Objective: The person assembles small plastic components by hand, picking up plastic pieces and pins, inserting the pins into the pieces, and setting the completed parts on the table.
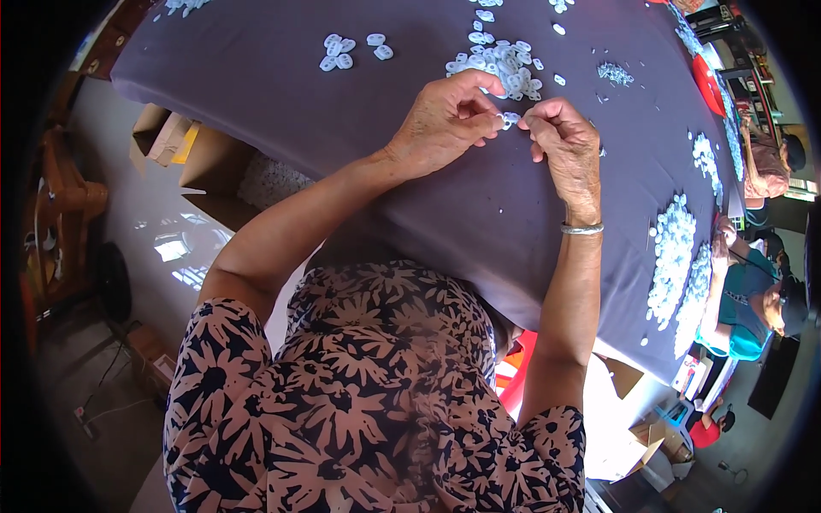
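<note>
Left hand [440, 121] pinches a white piece [510, 120]. Right hand [566, 145] at three o'clock, grip indiscernible; white pile [511, 64] at twelve o'clock.

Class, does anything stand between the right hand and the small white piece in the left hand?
Nothing visible does: the right hand is close beside the small white piece pinched in the left hand. The white heap lies beyond, not between.
</note>
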Motion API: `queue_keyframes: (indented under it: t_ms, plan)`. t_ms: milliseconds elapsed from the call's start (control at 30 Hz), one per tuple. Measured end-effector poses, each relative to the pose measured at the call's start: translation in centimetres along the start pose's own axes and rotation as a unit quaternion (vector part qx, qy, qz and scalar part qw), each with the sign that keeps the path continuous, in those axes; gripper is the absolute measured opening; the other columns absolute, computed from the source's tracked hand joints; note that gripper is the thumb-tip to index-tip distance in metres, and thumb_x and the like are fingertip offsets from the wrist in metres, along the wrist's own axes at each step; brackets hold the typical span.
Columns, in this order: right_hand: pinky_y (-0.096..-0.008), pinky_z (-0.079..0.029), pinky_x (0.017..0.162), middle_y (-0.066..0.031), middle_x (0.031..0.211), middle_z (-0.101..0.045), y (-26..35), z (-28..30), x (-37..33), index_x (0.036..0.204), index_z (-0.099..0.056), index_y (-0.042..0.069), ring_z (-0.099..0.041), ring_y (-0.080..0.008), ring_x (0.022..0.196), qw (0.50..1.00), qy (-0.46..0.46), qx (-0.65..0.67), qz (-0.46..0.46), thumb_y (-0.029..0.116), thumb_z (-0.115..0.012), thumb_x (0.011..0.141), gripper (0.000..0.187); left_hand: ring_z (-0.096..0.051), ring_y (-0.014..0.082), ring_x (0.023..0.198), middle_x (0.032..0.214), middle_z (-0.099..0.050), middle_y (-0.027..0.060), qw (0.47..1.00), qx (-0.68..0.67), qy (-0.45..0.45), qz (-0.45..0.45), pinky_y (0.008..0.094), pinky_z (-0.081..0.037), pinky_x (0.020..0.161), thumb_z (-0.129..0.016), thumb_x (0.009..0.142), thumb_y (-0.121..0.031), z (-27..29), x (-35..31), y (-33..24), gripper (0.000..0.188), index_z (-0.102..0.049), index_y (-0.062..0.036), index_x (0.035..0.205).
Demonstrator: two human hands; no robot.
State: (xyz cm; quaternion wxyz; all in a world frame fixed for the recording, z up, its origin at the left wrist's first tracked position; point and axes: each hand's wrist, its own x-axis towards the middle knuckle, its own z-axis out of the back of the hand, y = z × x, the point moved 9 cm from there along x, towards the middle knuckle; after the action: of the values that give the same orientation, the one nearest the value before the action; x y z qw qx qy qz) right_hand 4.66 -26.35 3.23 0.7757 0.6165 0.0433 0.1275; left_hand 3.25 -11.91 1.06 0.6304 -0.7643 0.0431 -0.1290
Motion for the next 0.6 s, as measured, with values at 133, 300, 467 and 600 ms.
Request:
queue_keyframes:
  t_ms: [133, 300, 467, 600]
  plan:
    - [-0.0189, -0.042, 0.052, -0.002, 0.078, -0.062, -0.14, -0.83, 0.12, 0.088, -0.064, 0.002, -0.05, -0.0049, 0.061, 0.998, 0.007, 0.069, 0.001, 0.006, -0.06, 0.087, 0.005, -0.057, 0.0064, 0.069, 0.077, -0.062, 0.003, 1.0, -0.003, 0.003, -0.008, 0.0232, -0.05, 0.06, -0.062, 0.084, -0.004, 0.01, 0.04, 0.06, 0.025, -0.054, -0.0023, 0.107]
    - [-0.0206, -0.045, 0.055, -0.0016, 0.08, -0.063, -0.03, -0.86, 0.01, 0.094, -0.067, 0.002, -0.053, -0.0062, 0.064, 0.999, 0.007, 0.025, 0.024, 0.01, -0.064, 0.086, 0.011, -0.056, 0.007, 0.068, 0.077, -0.063, 0.0031, 1.0, -0.011, 0.001, -0.006, 0.0235, -0.049, 0.06, -0.062, 0.083, -0.004, -0.02, 0.06, 0.36, 0.024, -0.054, -0.0023, 0.106]
    - [-0.021, -0.047, 0.056, -0.0017, 0.081, -0.065, -0.58, -0.97, -0.05, 0.093, -0.067, 0.002, -0.055, -0.0072, 0.067, 0.999, -0.002, 0.032, -0.012, 0.011, -0.065, 0.085, 0.012, -0.057, 0.0072, 0.069, 0.076, -0.063, 0.003, 1.0, 0.015, 0.006, -0.014, 0.0232, -0.049, 0.063, -0.062, 0.082, -0.004, -0.17, 0.02, 0.47, 0.025, -0.054, -0.0016, 0.106]
    - [-0.021, -0.047, 0.058, -0.0016, 0.082, -0.065, -0.3, -1.19, -0.13, 0.093, -0.067, 0.002, -0.056, -0.0077, 0.067, 1.0, 0.001, 0.012, -0.01, 0.012, -0.065, 0.086, 0.012, -0.058, 0.0075, 0.07, 0.076, -0.064, 0.0032, 0.999, 0.03, 0.002, -0.025, 0.0236, -0.049, 0.067, -0.062, 0.082, -0.003, -0.19, -0.05, 0.39, 0.027, -0.054, -0.001, 0.107]
